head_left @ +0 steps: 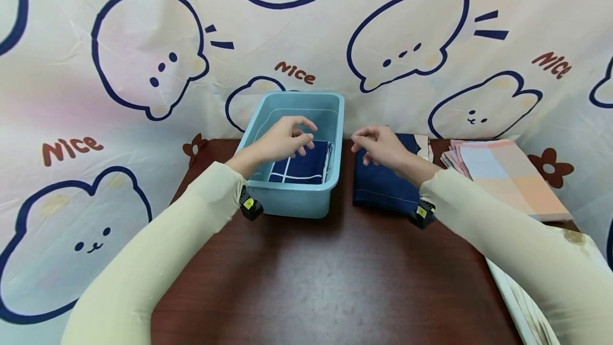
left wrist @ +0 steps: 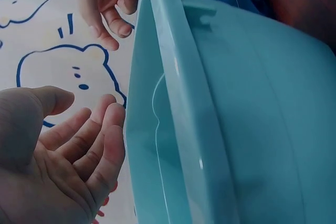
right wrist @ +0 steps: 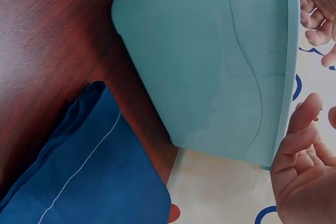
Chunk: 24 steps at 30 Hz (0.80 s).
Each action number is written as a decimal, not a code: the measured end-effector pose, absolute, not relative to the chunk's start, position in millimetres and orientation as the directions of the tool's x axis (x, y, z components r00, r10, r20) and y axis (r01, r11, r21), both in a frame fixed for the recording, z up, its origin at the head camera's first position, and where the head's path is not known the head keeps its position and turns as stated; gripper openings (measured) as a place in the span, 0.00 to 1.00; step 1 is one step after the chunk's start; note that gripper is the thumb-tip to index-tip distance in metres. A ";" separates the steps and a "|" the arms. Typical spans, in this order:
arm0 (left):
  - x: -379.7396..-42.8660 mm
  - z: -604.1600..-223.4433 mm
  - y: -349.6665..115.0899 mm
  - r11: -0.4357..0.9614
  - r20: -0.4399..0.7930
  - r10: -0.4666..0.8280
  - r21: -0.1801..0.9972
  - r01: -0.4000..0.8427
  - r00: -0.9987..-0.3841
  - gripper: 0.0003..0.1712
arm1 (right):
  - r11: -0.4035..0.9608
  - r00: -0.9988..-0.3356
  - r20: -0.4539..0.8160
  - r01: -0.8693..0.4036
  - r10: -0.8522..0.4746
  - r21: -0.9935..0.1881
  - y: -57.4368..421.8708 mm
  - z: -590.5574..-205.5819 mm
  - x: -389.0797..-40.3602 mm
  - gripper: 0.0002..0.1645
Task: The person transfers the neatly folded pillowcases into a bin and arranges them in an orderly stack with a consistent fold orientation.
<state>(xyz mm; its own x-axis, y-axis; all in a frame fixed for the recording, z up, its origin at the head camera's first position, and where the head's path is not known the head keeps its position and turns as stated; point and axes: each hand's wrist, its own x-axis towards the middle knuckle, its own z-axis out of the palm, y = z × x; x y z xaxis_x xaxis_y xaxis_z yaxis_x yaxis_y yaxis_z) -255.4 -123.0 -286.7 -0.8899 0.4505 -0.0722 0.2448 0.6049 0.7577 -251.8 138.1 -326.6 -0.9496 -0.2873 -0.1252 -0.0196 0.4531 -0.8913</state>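
My left hand (head_left: 286, 138) hovers over a light blue plastic bin (head_left: 297, 202), fingers loosely bent and nothing in them. Inside the bin, at its near right end, lies a folded navy cloth with white lines (head_left: 304, 163). To the right of the bin my right hand (head_left: 380, 145) hangs in the air above a second folded navy cloth (head_left: 383, 185); its fingers are relaxed and hold nothing. In the right wrist view, this cloth (right wrist: 100, 166) shows a thin white stitched line and lies beside the bin's outer wall (right wrist: 210, 66).
A stack of folded peach, white and pink checked cloth (head_left: 517, 174) sits at the table's right edge. The dark red-brown table (head_left: 335, 281) reaches back to a printed curtain (head_left: 306, 36) behind the bin. Pale fabric (head_left: 522, 302) hangs along the right side.
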 end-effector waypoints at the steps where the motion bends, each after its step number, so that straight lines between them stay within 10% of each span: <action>1: -254.1 -286.2 -121.9 0.605 -0.072 0.453 0.757 0.248 -0.888 0.18 | 0.455 -0.949 -0.125 -0.021 -0.289 -0.890 139.8 -327.4 -251.1 0.20; 24: -232.9 -294.6 -96.2 0.584 -0.073 0.511 0.760 0.284 -0.856 0.18 | 0.530 -0.932 -0.135 -0.069 -0.336 -0.845 185.1 -346.2 -224.9 0.22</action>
